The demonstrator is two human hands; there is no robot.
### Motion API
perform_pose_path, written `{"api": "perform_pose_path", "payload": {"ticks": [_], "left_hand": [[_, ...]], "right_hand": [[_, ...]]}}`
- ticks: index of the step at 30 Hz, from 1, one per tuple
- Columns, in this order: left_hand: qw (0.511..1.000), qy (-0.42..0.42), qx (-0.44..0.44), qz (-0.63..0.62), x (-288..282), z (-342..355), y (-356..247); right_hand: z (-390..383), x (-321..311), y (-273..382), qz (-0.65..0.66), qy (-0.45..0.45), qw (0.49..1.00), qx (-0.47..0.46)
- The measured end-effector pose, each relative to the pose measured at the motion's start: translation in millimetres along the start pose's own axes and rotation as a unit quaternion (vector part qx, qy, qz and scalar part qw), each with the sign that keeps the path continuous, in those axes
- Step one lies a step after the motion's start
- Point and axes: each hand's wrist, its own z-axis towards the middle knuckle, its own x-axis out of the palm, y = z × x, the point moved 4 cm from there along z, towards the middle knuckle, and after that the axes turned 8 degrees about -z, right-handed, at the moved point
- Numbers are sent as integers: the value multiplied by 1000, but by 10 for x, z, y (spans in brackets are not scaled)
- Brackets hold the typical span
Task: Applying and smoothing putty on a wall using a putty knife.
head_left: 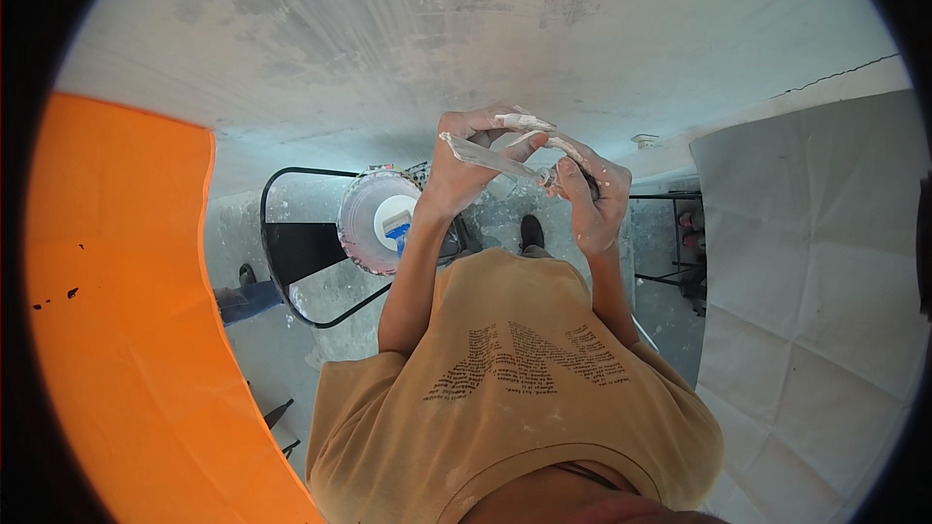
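Both my hands are raised close together in front of the pale wall, with white putty on the fingers. My right hand [594,196] is closed on the narrow end of a flat, whitish putty knife [490,159]. Its blade points left, across the front of my left hand [464,165]. The fingers of my left hand are curled, thumb toward the right hand, around a white-smeared piece [524,122] whose kind I cannot make out. Below and left of the hands stands a round bucket [353,233] with white material inside and a blue-handled scraper [397,225] in it.
The wall [388,49] ahead has grey smeared patches. A black-framed chair [301,245] is by the bucket. Another person's leg [248,303] shows at left. An orange sheet [126,262] hangs left, a pale grey sheet [806,262] right, beside a black rack [670,233].
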Motion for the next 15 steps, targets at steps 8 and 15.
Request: {"api": "perform_pose_path", "payload": {"ticks": [8,15], "left_hand": [[997,40,49,-44,35,-20,-25],[993,23,-8,-115,99,-86,0]], "right_hand": [[-7,-1,36,7,-11,997,-73],[-5,-40,55,-36,-10,992,-124]]}}
